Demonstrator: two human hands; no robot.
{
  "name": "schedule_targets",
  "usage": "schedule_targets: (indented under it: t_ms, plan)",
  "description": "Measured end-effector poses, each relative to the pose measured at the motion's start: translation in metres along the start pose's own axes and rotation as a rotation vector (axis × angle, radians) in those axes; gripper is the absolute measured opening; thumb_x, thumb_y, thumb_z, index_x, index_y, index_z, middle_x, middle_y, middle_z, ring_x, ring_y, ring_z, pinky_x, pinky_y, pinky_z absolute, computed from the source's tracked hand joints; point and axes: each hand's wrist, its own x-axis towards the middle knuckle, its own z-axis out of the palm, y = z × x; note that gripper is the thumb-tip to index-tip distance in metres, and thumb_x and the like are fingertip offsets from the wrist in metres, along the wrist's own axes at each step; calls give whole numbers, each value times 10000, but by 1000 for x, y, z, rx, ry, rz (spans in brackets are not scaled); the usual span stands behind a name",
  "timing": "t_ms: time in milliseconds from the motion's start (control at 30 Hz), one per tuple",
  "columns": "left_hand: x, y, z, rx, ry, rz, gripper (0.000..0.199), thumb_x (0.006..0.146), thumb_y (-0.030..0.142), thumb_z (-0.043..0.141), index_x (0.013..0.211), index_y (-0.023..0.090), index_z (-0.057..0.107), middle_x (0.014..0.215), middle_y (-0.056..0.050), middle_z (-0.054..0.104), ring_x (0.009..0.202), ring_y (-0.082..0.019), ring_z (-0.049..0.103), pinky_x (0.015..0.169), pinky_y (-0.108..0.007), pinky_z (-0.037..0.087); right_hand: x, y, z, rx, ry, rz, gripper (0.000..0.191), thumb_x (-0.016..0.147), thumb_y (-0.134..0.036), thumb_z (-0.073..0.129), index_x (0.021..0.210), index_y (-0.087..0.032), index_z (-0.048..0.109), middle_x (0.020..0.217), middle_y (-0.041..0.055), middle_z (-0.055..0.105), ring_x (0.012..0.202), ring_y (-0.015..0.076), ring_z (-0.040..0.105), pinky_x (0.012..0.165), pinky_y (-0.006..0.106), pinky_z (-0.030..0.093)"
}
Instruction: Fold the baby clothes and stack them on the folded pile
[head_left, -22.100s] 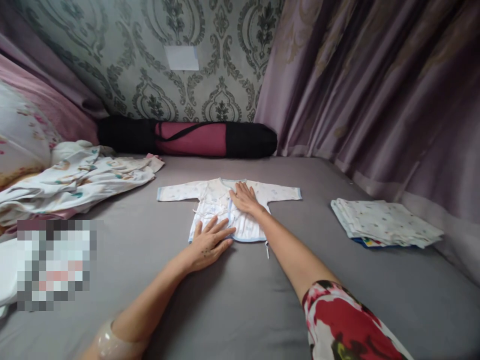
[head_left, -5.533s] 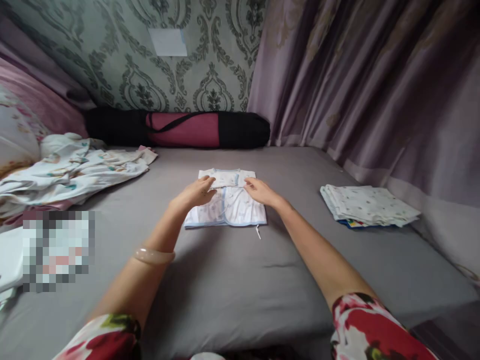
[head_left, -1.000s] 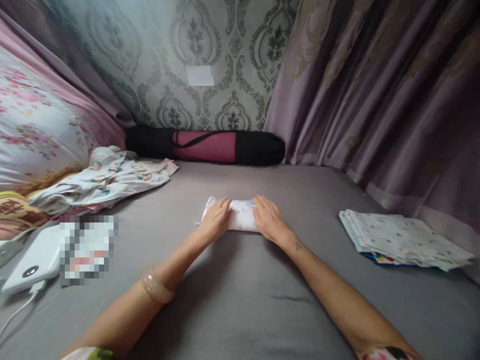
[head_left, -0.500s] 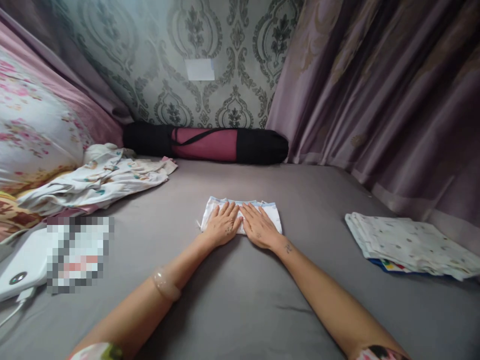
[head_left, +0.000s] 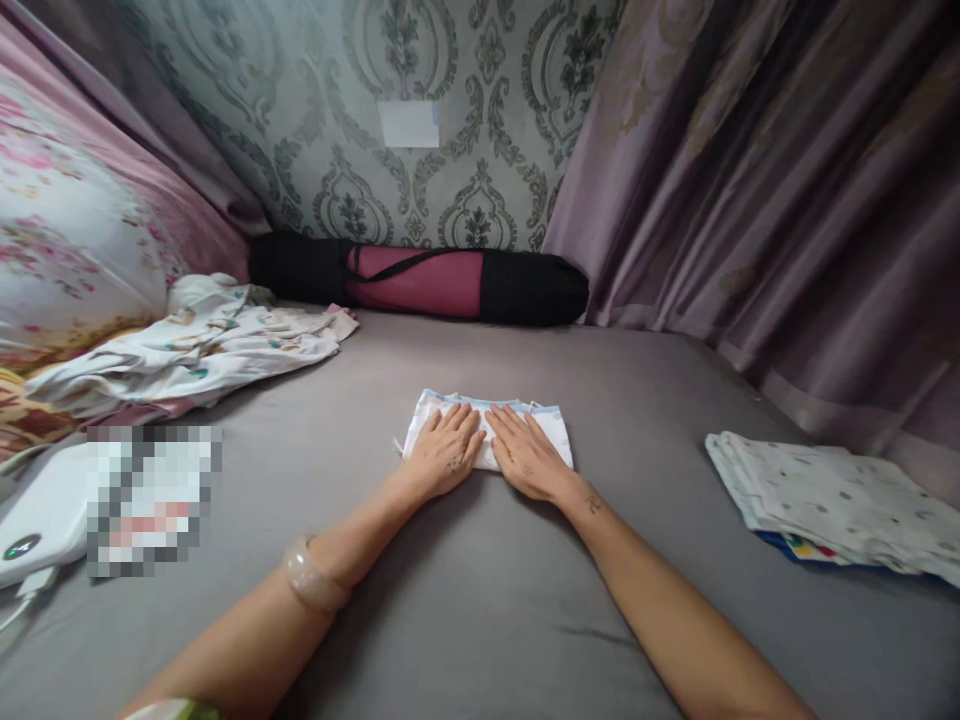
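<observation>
Okay, your fingers first: extended, flat, gripping nothing. Left hand [head_left: 446, 450] and right hand [head_left: 529, 455] both rest palm-down on the folded white cloth [head_left: 555, 425], fingertips toward its blue-trimmed far side, a narrow gap between the hands. Flat palms likely spread pressure and keep the layers down; side by side, they seem to steady both halves. Thin tie [head_left: 398, 447] sticks out past the cloth's left side. Bracelet [head_left: 311, 575] on your left forearm.

Cloth sits mid-bed, well in from the edges of the grey bed [head_left: 450, 620], probably for elbow room. Toward the right edge: patterned stack [head_left: 832, 500], something blue beneath. Left side: rumpled printed cloth [head_left: 202, 345], floral bedding [head_left: 67, 230], white device [head_left: 60, 500] with cable, blurred-out item beside it. Bag [head_left: 420, 282], black and maroon, lies along the far edge, below damask wallpaper [head_left: 300, 120] with a white rectangle. Purple curtain [head_left: 712, 180] down the right.
</observation>
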Motion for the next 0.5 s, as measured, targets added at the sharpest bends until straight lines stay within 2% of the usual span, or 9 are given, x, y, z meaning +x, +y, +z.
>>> schedule_targets:
  t_ms: [133,267,500]
  plan:
    - [-2,2,-4,31,90,13,495,1016,346,239,1400,116,450,1484,-136,442,1423,-241,324,1173,-476,238,1,-5,-5,-16,57,-11,552,987,-301,219,1496,-125,341,1569,89,286,1462,202,207,1202,462,139]
    - [-2,4,-6,78,148,55,509,1014,336,220,1398,94,452,1486,-147,437,1424,-255,319,1175,-485,230,2,-11,-3,-54,116,-56,553,983,-289,232,1497,-115,336,1569,93,283,1465,209,196,1207,474,116]
    - [-2,1,5,76,-8,2,560,1015,358,169,1473,92,353,1541,-132,336,1441,-262,279,1165,-496,242,3,-8,11,-42,77,-72,565,985,-302,216,1498,-90,325,1562,90,297,1455,192,230,1201,439,182]
